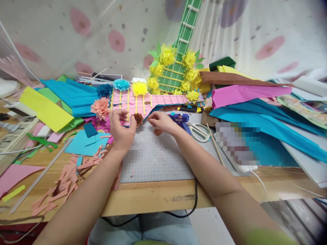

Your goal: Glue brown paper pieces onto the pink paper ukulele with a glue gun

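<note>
A pink paper guitar (166, 99) with yellow strips lies at the back of the cutting mat, edged with paper flowers. At its near edge is a brown paper flower (138, 118). My left hand (122, 131) is over the guitar's left end, fingers curved and apart, its thumb beside or touching the brown flower. To the flower's right, my right hand (162, 121) has its fingertips pinched together; anything between them is too small to make out. Below that hand is a small brown piece (158, 132). A salmon flower (100, 108) and a yellow flower (140, 88) sit on the guitar.
A green guitar (187, 34) with yellow flowers stands behind. Right of my hands are a blue glue gun (181, 118), scissors (199, 132) and a wooden stick (216, 145). Paper scraps (67, 175) litter the left; folded coloured paper (250, 97) is piled right. The cutting mat (158, 163) lies in front.
</note>
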Demonstrator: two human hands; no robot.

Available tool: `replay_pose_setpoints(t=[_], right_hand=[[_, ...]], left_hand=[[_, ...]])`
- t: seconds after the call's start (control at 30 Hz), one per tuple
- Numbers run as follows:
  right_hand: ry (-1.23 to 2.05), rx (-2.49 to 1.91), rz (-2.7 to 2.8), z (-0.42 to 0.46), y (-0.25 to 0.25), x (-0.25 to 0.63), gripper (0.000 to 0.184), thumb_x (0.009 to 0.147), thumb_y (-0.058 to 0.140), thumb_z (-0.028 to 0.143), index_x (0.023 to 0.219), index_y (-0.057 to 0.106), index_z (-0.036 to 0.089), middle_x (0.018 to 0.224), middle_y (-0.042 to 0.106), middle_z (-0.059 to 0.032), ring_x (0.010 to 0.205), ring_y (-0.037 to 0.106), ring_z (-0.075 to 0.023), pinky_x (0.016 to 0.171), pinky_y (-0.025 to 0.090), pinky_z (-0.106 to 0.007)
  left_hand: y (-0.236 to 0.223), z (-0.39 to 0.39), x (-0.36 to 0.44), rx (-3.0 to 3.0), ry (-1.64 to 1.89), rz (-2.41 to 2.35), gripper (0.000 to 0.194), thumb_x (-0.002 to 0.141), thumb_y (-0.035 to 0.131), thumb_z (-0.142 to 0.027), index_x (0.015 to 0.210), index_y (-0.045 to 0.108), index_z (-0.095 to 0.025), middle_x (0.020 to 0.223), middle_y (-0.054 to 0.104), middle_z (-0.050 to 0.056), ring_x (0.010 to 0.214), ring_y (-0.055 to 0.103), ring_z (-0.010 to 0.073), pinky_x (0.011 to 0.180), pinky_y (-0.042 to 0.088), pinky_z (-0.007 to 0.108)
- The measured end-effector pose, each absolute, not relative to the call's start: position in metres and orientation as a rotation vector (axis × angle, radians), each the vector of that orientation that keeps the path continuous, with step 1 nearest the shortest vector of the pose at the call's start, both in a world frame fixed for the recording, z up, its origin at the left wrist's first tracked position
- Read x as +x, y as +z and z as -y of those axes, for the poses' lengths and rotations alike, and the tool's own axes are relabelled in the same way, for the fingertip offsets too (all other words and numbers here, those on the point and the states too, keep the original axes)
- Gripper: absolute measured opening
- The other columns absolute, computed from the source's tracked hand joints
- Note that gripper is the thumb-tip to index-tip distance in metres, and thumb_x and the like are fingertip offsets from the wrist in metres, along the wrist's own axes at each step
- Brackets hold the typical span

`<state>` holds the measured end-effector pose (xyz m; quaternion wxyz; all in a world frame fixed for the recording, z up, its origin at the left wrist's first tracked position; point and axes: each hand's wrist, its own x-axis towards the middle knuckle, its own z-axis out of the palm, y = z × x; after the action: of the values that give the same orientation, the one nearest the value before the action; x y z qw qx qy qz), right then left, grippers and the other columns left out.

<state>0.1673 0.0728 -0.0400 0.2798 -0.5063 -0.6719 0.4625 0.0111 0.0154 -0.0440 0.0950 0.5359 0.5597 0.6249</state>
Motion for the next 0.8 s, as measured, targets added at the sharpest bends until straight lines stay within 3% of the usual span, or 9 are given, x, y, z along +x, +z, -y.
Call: replay_pose_setpoints(t=[0.13,0.23,0.4,0.6,0.8], right_hand=[[1.150,-1.381,1.961,-0.077,-0.036,0.170,0.011,0.078,0.056,0.018,0.086,0.049,0.019,0.064,0.056,0.0038,0.057,0.051,-0.0109,0.056,0.039,-0.023],[1.077,-1.398,2.028,-0.077,-0.036,0.169,0.020,0.079,0.054,0.018,0.095,0.042,0.020,0.065,0.054,0.0059,0.058,0.051,-0.0106,0.057,0.038,-0.023],[0.985,-1.284,2.092,-0.077,-0.042,0.163,0.022,0.082,0.051,0.017,0.097,0.035,0.021,0.068,0.052,0.0065,0.062,0.051,-0.0108,0.061,0.038,-0.023],[1.094,-1.309,2.025,-0.075,-0.044,0.153,0.024,0.084,0.050,0.022,0.097,0.030,0.024,0.071,0.052,0.0062,0.054,0.049,-0.0105,0.051,0.038,-0.021],[1.113,-1.305,1.986,-0.084,-0.054,0.149,0.028,0.080,0.054,0.021,0.094,0.030,0.024,0.068,0.051,0.0077,0.058,0.050,-0.0112,0.057,0.039,-0.023]], left_hand=[[-0.056,-0.029,0.005,2.087,1.420,-1.851,0.052,0.062,0.070,-0.023,0.110,0.049,-0.020,0.123,0.048,0.014,0.125,0.039,0.0323,0.108,0.026,0.051],[-0.061,-0.035,0.014,2.210,1.237,-1.932,0.061,0.064,0.068,-0.026,0.121,0.046,-0.019,0.135,0.041,0.018,0.132,0.033,0.0345,0.111,0.017,0.055],[-0.062,-0.040,0.016,2.232,1.271,-1.955,0.053,0.071,0.060,-0.021,0.123,0.046,-0.020,0.134,0.044,0.017,0.131,0.036,0.0320,0.110,0.018,0.052],[-0.064,-0.041,-0.001,2.159,1.329,-1.970,0.054,0.070,0.061,-0.023,0.121,0.046,-0.020,0.130,0.046,0.015,0.128,0.038,0.0315,0.109,0.022,0.050],[-0.065,-0.042,-0.004,2.149,1.328,-1.959,0.055,0.069,0.061,-0.024,0.121,0.044,-0.021,0.128,0.047,0.014,0.127,0.038,0.0308,0.109,0.020,0.050]])
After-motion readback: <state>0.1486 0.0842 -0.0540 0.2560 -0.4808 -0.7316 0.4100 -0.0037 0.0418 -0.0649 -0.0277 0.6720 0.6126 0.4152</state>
